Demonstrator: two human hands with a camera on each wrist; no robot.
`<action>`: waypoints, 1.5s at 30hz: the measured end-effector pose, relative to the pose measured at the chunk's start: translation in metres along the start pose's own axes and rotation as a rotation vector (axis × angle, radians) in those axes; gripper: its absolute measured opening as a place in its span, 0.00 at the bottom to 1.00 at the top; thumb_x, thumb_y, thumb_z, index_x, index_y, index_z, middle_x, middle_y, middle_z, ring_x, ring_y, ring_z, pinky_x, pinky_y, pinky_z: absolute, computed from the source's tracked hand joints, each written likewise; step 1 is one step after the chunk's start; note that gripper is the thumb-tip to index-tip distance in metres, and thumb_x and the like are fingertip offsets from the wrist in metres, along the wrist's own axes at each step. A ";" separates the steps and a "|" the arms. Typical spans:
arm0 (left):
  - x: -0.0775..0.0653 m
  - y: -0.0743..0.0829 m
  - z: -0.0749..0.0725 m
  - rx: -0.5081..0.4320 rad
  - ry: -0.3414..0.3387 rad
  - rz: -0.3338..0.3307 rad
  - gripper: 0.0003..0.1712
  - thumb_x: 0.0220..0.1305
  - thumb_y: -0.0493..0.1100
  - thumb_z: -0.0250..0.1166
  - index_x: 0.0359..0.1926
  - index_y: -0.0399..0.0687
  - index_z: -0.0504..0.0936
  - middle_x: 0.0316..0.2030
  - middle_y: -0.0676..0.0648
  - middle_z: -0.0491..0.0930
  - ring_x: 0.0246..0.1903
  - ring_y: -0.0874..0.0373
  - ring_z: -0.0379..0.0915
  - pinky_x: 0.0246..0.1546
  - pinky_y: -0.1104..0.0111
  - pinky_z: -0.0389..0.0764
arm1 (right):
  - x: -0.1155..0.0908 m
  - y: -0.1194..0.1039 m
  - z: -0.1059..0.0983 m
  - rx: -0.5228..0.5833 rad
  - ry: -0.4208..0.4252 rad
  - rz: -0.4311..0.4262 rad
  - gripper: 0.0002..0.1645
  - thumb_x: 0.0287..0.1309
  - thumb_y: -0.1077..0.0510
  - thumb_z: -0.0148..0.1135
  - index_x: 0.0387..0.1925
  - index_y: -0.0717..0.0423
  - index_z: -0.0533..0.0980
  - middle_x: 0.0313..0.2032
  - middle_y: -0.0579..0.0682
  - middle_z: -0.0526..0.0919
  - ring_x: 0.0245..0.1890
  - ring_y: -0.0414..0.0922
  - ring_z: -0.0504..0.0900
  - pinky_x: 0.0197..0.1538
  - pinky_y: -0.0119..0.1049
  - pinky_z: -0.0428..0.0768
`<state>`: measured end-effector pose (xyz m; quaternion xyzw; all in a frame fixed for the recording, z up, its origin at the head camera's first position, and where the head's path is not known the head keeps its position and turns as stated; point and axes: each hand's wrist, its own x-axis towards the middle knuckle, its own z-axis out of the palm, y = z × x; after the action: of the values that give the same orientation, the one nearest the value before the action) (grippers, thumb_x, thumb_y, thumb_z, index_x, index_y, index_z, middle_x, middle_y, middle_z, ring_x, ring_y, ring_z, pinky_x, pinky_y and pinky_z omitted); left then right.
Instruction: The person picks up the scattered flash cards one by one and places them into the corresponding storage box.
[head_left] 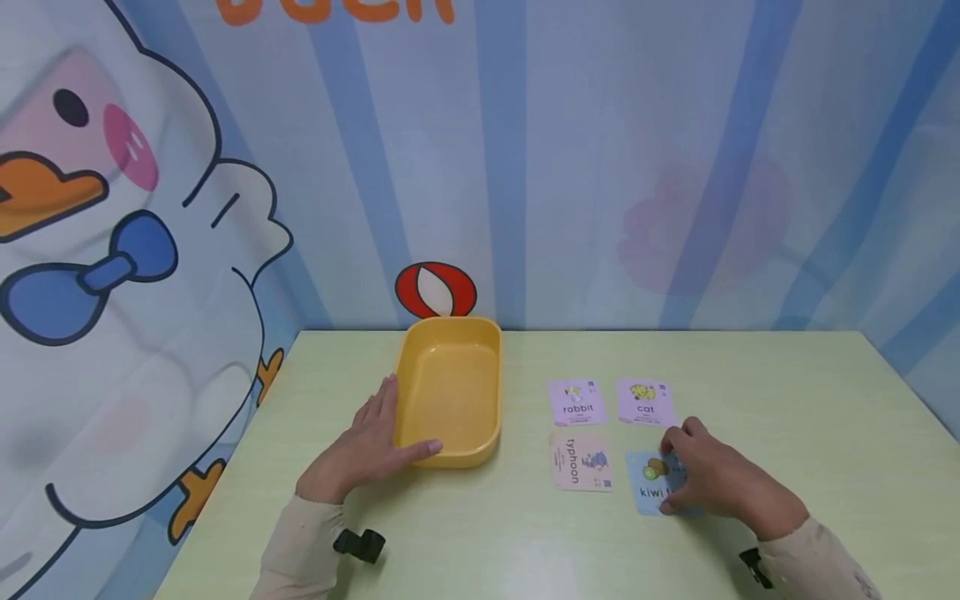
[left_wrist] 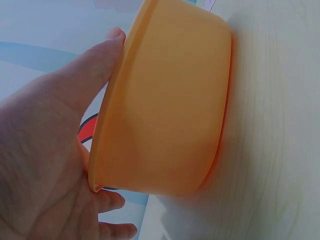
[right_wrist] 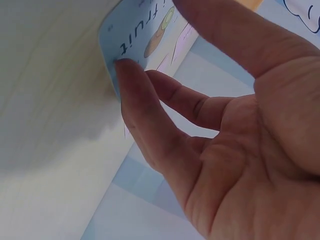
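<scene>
My left hand (head_left: 367, 450) rests along the left side of a yellow plastic tray (head_left: 493, 392), with fairly straight fingers by its rim and the thumb over the near corner. In the left wrist view the thumb (left_wrist: 102, 57) lies against the rim. On the right, my right hand (head_left: 720, 479) holds a blue kiwi fruit card (head_left: 648, 483) across its near and far edges, thumb at the near edge and curled fingers at the far one. The right wrist view shows fingertips at the border of this card (right_wrist: 135, 30), part of which the hand covers.
Beside the blue card lies a typhoon card (head_left: 581, 462), turned sideways. Behind these two are a rabbit card (head_left: 577, 404) and a cat card (head_left: 645, 404). The pale table (head_left: 525, 550) ends at a blue striped backdrop (head_left: 570, 208) with a cartoon duck.
</scene>
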<state>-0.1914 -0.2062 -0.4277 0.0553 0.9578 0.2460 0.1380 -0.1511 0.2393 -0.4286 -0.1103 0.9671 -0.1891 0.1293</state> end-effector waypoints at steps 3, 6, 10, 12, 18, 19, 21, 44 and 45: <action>0.000 0.000 0.000 -0.002 0.002 0.002 0.76 0.51 0.82 0.62 0.81 0.51 0.29 0.81 0.42 0.35 0.78 0.37 0.36 0.70 0.34 0.56 | 0.000 0.001 0.001 -0.007 0.004 -0.002 0.37 0.36 0.55 0.87 0.47 0.59 0.75 0.43 0.55 0.69 0.38 0.49 0.73 0.40 0.42 0.76; 0.001 0.000 0.000 -0.003 0.005 0.002 0.75 0.52 0.81 0.62 0.81 0.51 0.29 0.81 0.42 0.35 0.78 0.37 0.36 0.70 0.34 0.56 | -0.001 0.003 0.001 -0.041 0.016 -0.016 0.37 0.35 0.55 0.87 0.46 0.58 0.75 0.42 0.54 0.69 0.38 0.48 0.73 0.39 0.42 0.75; 0.002 0.000 0.001 -0.003 0.007 0.000 0.75 0.52 0.81 0.62 0.81 0.51 0.29 0.81 0.42 0.35 0.78 0.37 0.36 0.70 0.34 0.56 | -0.002 0.005 0.001 -0.108 0.042 -0.050 0.37 0.33 0.51 0.88 0.45 0.56 0.76 0.40 0.51 0.70 0.37 0.48 0.71 0.37 0.42 0.74; 0.002 -0.001 0.002 -0.001 0.007 -0.001 0.75 0.52 0.81 0.62 0.81 0.51 0.29 0.81 0.43 0.35 0.78 0.37 0.36 0.70 0.34 0.56 | -0.002 0.006 0.001 -0.135 0.052 -0.061 0.37 0.33 0.49 0.88 0.44 0.55 0.76 0.39 0.49 0.71 0.38 0.48 0.69 0.38 0.43 0.74; 0.001 0.000 0.001 -0.003 0.006 -0.005 0.74 0.52 0.81 0.62 0.81 0.52 0.29 0.81 0.43 0.35 0.78 0.37 0.36 0.70 0.34 0.56 | 0.000 0.008 0.000 -0.152 0.048 -0.066 0.39 0.31 0.46 0.88 0.44 0.54 0.75 0.39 0.49 0.71 0.40 0.50 0.68 0.41 0.45 0.73; 0.000 0.000 0.001 -0.006 0.005 -0.007 0.74 0.52 0.80 0.63 0.81 0.52 0.29 0.81 0.43 0.35 0.78 0.37 0.36 0.70 0.34 0.56 | 0.001 0.008 0.000 -0.153 0.044 -0.064 0.39 0.31 0.46 0.88 0.43 0.54 0.75 0.39 0.48 0.71 0.40 0.50 0.67 0.41 0.45 0.73; 0.000 0.000 0.001 -0.008 0.002 -0.006 0.74 0.53 0.80 0.63 0.81 0.51 0.29 0.81 0.42 0.34 0.78 0.37 0.36 0.70 0.34 0.56 | 0.002 0.009 0.000 -0.155 0.038 -0.059 0.39 0.31 0.46 0.88 0.43 0.54 0.74 0.39 0.48 0.71 0.40 0.50 0.67 0.41 0.45 0.73; 0.000 0.002 0.001 -0.006 -0.002 -0.010 0.75 0.53 0.80 0.63 0.81 0.48 0.29 0.81 0.41 0.35 0.78 0.37 0.35 0.72 0.36 0.54 | 0.006 0.011 0.000 -0.159 0.025 -0.046 0.41 0.28 0.44 0.89 0.43 0.55 0.74 0.38 0.49 0.70 0.39 0.49 0.68 0.40 0.44 0.73; -0.001 0.002 0.000 -0.006 -0.004 -0.009 0.75 0.53 0.80 0.63 0.81 0.48 0.29 0.81 0.41 0.34 0.78 0.37 0.35 0.71 0.36 0.54 | 0.007 0.012 0.000 -0.159 0.027 -0.050 0.41 0.29 0.44 0.89 0.42 0.55 0.74 0.38 0.49 0.70 0.39 0.49 0.68 0.40 0.44 0.73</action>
<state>-0.1906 -0.2045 -0.4268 0.0509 0.9571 0.2482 0.1410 -0.1591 0.2481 -0.4348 -0.1416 0.9777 -0.1164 0.1021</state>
